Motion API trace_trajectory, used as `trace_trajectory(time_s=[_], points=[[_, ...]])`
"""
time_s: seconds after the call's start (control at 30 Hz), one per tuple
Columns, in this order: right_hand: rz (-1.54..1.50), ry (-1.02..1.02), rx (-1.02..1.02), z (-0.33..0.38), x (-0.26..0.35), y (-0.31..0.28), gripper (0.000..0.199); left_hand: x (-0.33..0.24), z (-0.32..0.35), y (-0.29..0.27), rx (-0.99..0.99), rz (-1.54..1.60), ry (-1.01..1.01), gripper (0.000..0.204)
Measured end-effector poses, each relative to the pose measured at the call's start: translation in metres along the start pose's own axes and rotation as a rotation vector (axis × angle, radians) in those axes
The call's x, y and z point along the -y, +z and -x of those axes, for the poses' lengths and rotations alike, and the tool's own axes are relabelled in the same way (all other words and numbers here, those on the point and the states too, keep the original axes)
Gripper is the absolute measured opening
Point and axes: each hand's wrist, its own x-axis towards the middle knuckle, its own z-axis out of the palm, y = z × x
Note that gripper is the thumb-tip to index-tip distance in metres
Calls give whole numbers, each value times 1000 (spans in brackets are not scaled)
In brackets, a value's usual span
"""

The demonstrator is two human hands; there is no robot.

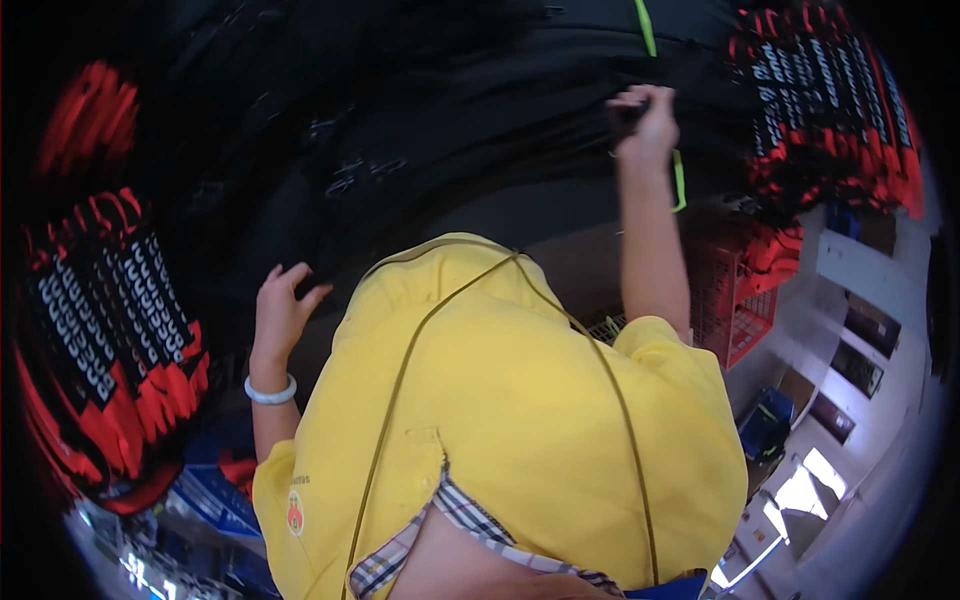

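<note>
Black fabric point(450, 130) with wrinkles spreads in front of me. My right hand point(648, 122) is over its right part, fingers curled round something dark that I cannot make out. A bright yellow-green strip point(646, 28) runs beyond that hand, and another yellow-green piece point(680, 182) shows beside my wrist. Nearer to me on the left, my left hand point(285, 308) is open at the fabric's near edge, thumb and fingers apart, holding nothing. A pale bracelet point(270, 390) circles that wrist.
Red-and-black strap-like pieces with white lettering lie stacked at left point(120, 330) and at far right point(820, 110). A blurred red bundle point(90, 115) is at the far left. Below the right stack stands a red plastic crate point(728, 305) with red material; a blue bin point(768, 425) is lower.
</note>
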Motion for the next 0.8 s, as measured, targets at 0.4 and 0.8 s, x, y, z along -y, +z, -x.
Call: trace_trajectory(time_s=[0.4, 0.8], points=[[-562, -72, 529, -8, 97, -49, 25, 67, 33, -19, -886, -202, -251, 35], [-553, -25, 492, -14, 75, -81, 29, 84, 53, -30, -1038, -155, -188, 31]])
